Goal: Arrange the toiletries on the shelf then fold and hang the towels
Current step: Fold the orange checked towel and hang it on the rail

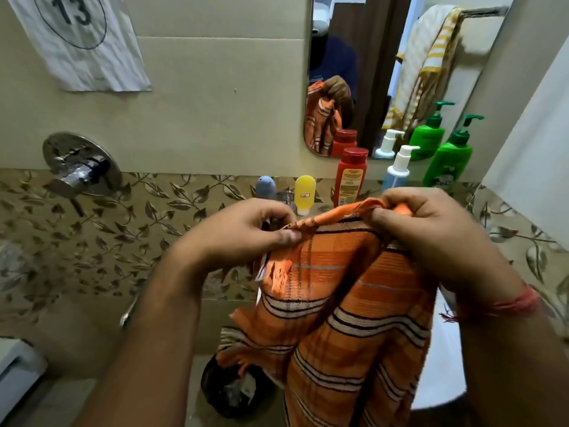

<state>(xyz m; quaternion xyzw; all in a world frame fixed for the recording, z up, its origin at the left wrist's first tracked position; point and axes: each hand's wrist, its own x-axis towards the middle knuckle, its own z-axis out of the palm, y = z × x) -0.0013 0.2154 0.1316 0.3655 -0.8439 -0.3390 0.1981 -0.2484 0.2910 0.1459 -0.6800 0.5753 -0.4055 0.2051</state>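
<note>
Before the mirror (385, 72), both hands (left (243, 229), right (431, 229)) pinching orange towel (338, 303) edge

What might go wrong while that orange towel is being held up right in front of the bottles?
The orange towel, pinched by the left hand and right hand, hangs close to the red bottle and yellow bottle; a swing might topple them. Its lower end dangles over the dark bin and might dip in.

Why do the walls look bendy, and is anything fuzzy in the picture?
Head view: the wide lens bows the wall tiles near the edges; the striped towel in the mirror is smeary; the orange towel and both hands look fairly sharp.
</note>
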